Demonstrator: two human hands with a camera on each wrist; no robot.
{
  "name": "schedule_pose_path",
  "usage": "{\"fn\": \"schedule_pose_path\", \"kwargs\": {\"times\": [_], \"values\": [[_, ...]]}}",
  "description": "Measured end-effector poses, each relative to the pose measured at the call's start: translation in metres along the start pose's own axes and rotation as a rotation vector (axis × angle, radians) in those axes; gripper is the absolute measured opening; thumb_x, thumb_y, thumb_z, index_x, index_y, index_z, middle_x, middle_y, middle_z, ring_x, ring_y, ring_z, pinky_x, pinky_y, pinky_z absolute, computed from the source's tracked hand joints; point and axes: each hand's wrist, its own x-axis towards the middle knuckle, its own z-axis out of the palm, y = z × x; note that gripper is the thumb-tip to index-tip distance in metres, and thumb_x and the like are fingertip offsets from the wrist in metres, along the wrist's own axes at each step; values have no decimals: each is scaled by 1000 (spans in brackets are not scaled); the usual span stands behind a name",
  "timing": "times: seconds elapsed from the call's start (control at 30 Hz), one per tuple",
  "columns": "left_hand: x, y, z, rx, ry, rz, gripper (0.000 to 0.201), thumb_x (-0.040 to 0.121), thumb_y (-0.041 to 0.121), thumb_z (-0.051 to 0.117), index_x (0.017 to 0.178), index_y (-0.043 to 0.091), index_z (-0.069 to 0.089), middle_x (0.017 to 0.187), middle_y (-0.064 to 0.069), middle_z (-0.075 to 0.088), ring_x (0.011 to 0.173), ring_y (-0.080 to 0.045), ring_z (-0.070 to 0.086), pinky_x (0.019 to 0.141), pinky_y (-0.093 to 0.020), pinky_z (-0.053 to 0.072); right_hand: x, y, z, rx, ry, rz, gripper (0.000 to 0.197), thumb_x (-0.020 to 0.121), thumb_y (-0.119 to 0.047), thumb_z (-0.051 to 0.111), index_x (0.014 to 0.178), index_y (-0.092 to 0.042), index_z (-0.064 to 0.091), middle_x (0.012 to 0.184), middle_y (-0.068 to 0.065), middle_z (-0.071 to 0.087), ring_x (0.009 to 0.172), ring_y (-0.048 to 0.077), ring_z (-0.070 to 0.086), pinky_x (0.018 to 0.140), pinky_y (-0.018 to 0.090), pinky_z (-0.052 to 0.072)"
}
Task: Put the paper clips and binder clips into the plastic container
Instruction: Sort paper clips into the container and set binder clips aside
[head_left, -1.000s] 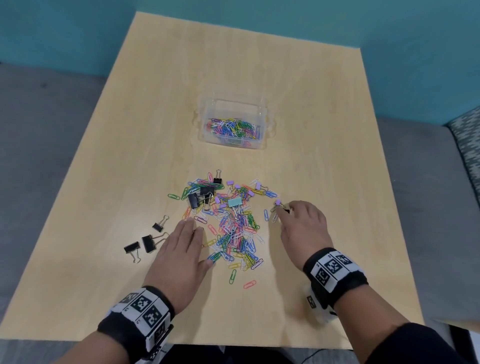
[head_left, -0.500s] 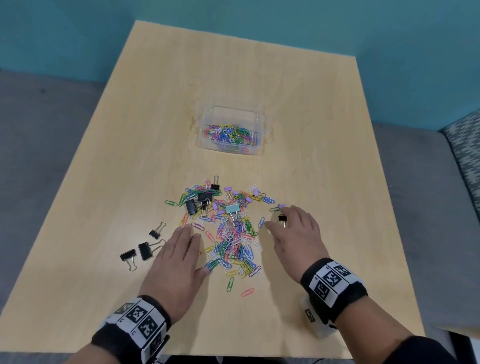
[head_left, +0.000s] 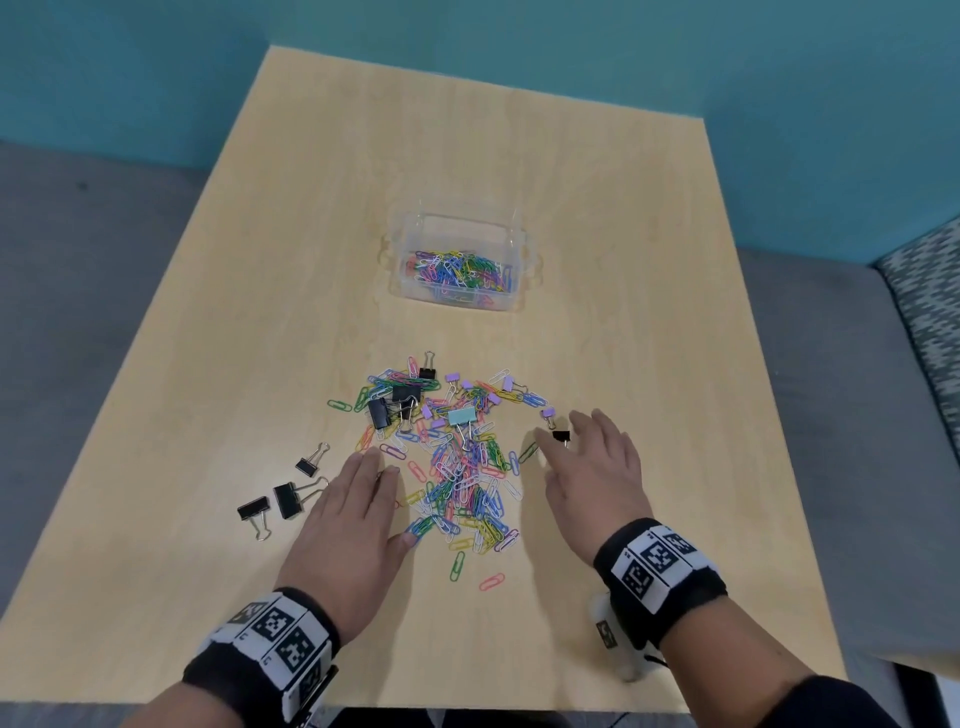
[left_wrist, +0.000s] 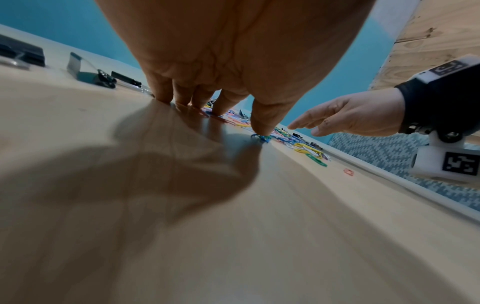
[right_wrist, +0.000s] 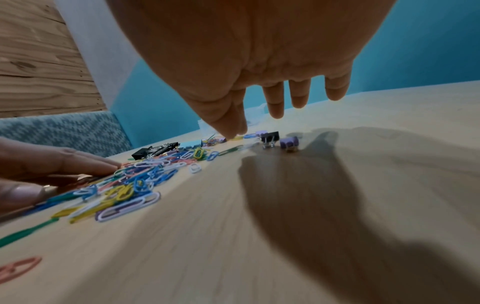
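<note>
A pile of coloured paper clips (head_left: 462, 478) mixed with black, purple and one teal binder clip (head_left: 461, 417) lies mid-table. My left hand (head_left: 358, 499) lies flat at the pile's left edge, fingers straight, thumb tip on blue clips (left_wrist: 261, 137). My right hand (head_left: 587, 467) hovers at the pile's right side with spread, straight fingers; a small black binder clip (head_left: 561, 436) and a purple one (head_left: 547, 414) stand at its fingertips (right_wrist: 270, 136). The clear plastic container (head_left: 522, 244) behind the pile holds many paper clips.
Three black binder clips (head_left: 283, 499) lie apart to the left of my left hand. Two stray paper clips (head_left: 491, 581) lie near the front. Grey cushions border the wooden table (head_left: 597, 182) on both sides, with a teal wall behind.
My right hand let go of the small clips it pinched, opened its fingers and slid left toward the pile. The left hand stayed flat at the pile's edge.
</note>
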Motion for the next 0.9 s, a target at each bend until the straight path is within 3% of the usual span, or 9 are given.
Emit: {"fn": "schedule_pose_path", "kwargs": {"times": [0.13, 0.3, 0.5, 0.67, 0.9], "values": [[0, 0, 0, -2, 3, 8, 70, 89, 52, 31, 138, 4, 41, 149, -18, 31, 140, -34, 23, 110, -47, 31, 10, 0, 0, -51, -48, 40, 51, 91, -26, 41, 140, -34, 30, 151, 12, 22, 142, 35, 3, 113, 55, 10], [1, -1, -1, -7, 5, 12, 68, 87, 51, 32, 137, 5, 42, 149, -18, 31, 140, -34, 23, 109, -48, 32, 9, 7, 1, -73, -95, 46, 50, 91, -27, 40, 139, -39, 27, 151, 11, 20, 142, 36, 1, 112, 56, 11], [-1, 0, -1, 3, 12, 6, 69, 88, 51, 30, 138, 5, 41, 150, -18, 30, 141, -33, 21, 110, -46, 31, -2, 9, -2, 19, -130, -166, 48, 93, -28, 43, 135, -48, 34, 153, 5, 21, 144, 31, 1, 115, 52, 8], [0, -1, -1, 1, 5, 2, 69, 89, 52, 30, 139, 5, 40, 151, -18, 28, 142, -33, 20, 110, -47, 31, 3, 5, -2, -2, -119, -109, 49, 93, -26, 44, 138, -39, 33, 153, 9, 21, 144, 32, 2, 115, 52, 9], [1, -3, 3, 2, -13, 0, 71, 90, 53, 28, 142, 5, 36, 153, -17, 24, 143, -32, 16, 111, -49, 30, 38, -5, -13, -15, -119, -26, 57, 96, -39, 36, 147, -19, 21, 156, 7, 16, 145, 27, 0, 116, 51, 8]]}}
